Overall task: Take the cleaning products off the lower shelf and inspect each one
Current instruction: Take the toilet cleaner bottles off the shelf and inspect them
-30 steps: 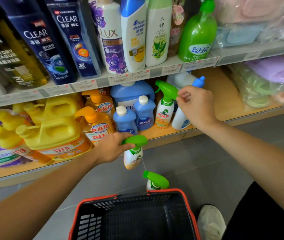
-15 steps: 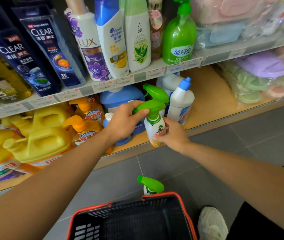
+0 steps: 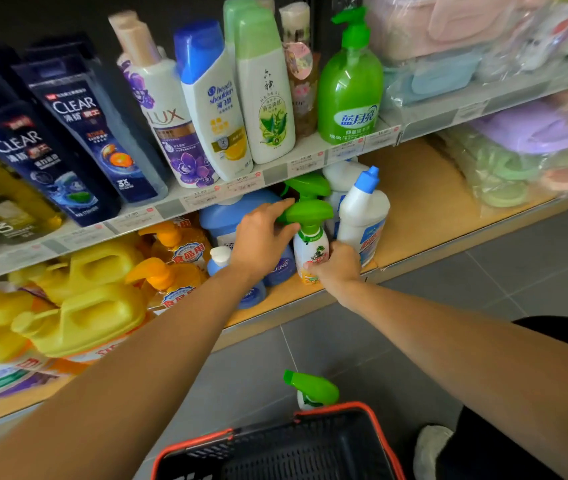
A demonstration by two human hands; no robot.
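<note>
Spray bottle (image 3: 311, 249), small and white with a bright green trigger head and a green and orange label, stands upright at the front edge of the lower shelf (image 3: 414, 188), held by both hands; whether its base rests on the board cannot be told. The left hand (image 3: 262, 240) curls its fingers over the back of the trigger head, and the right hand (image 3: 339, 268) wraps round the lower body with the thumb across the label. The lower shelf is a pale wooden board just above a grey tiled floor (image 3: 483, 271). Directly behind the held bottle stands a second green-headed sprayer (image 3: 307, 185), and just to its right, nearly touching the right hand, a white bottle with a blue cap (image 3: 362, 216). To its left a large blue jug (image 3: 223, 216) and small blue bottles with white caps (image 3: 220, 258) sit partly hidden by the left wrist, then orange pump bottles (image 3: 171, 237) and yellow jugs (image 3: 81, 317). The upper shelf (image 3: 275, 173) carries shampoo bottles and a green pump bottle (image 3: 350, 88), with price tags along its front. Wrapped packs of pastel goods (image 3: 525, 133) fill the right end of both shelves. On the floor below, a third sprayer (image 3: 310, 389) stands just behind a black basket with a red rim (image 3: 331, 407), and a white shoe (image 3: 428, 448) shows beside the basket
</note>
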